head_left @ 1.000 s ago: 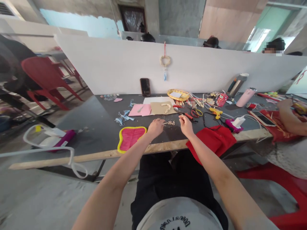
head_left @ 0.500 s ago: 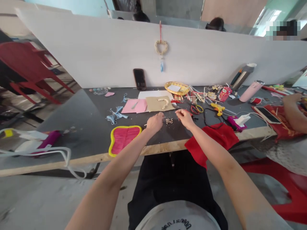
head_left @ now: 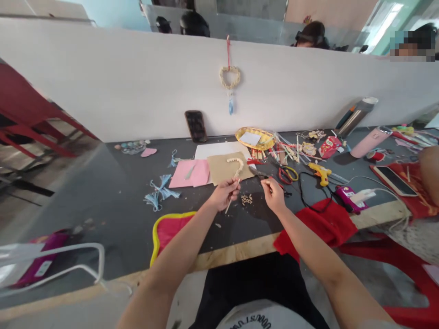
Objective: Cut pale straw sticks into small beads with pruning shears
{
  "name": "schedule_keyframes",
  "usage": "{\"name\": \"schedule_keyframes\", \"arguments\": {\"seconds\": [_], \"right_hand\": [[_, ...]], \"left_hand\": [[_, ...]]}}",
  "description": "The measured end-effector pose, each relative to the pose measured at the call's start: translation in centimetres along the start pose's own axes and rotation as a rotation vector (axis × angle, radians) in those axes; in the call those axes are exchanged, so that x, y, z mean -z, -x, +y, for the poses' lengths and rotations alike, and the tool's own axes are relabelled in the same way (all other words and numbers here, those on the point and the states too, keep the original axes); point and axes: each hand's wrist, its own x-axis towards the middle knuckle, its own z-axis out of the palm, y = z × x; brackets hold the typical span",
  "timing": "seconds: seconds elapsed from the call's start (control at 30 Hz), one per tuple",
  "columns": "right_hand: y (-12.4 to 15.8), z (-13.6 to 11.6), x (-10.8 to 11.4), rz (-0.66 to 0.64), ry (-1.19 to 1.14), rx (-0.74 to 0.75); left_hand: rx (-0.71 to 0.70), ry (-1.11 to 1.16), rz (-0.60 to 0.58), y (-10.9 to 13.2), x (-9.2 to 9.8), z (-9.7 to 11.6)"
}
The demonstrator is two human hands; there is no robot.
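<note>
My left hand point(head_left: 222, 195) is closed around a thin pale stick point(head_left: 228, 206), whose lower end slants out below the fingers. To its right, my right hand point(head_left: 273, 194) has its fingertips pinched together; anything between them is too small to make out. A small pile of cut beige bits point(head_left: 246, 199) lies on the dark table between the two hands. Just beyond my left hand, a curved row of cream pieces point(head_left: 240, 164) rests on a brown sheet point(head_left: 219, 167). Pliers point(head_left: 258, 172) with dark jaws lie behind my right hand.
Pink paper point(head_left: 178, 175) and blue tassels point(head_left: 161, 189) lie left. Scissors point(head_left: 288, 173), a yellow glue gun point(head_left: 320, 172) and red cloth point(head_left: 322, 224) lie right. A yellow basket point(head_left: 267, 140) and phone point(head_left: 195, 126) are behind. A person's arm point(head_left: 429, 167) is far right.
My left hand has turned, so the stick now slants down in front of its fingers. My right hand stays pinched, slightly farther right. The camera view has shifted.
</note>
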Motion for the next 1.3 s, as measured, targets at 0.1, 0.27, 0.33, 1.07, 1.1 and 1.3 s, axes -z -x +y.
{"name": "schedule_keyframes", "arguments": {"seconds": [0.1, 0.27, 0.33, 1.07, 1.1, 1.3], "right_hand": [[0.3, 0.0, 0.1, 0.005, -0.004, 0.020], [0.5, -0.3, 0.0, -0.029, -0.027, 0.125], [0.7, -0.5, -0.3, -0.073, -0.070, 0.105], [0.4, -1.1, -1.2, -0.280, -0.203, -0.126], [0.5, -1.1, -1.2, -0.279, -0.194, -0.116], [0.6, -1.2, -1.3, -0.228, -0.129, -0.048]], "left_hand": [[0.043, 0.103, -0.030, 0.3, 0.5, -0.7], [0.156, 0.420, -0.090, 0.6, 0.7, -1.1], [0.162, 0.451, -0.065, 0.7, 0.5, -0.8], [0.093, 0.503, -0.077, 1.4, 1.5, -0.7], [0.089, 0.507, -0.073, 1.4, 1.6, -0.7], [0.068, 0.542, -0.040, 1.3, 1.5, -0.6]]}}
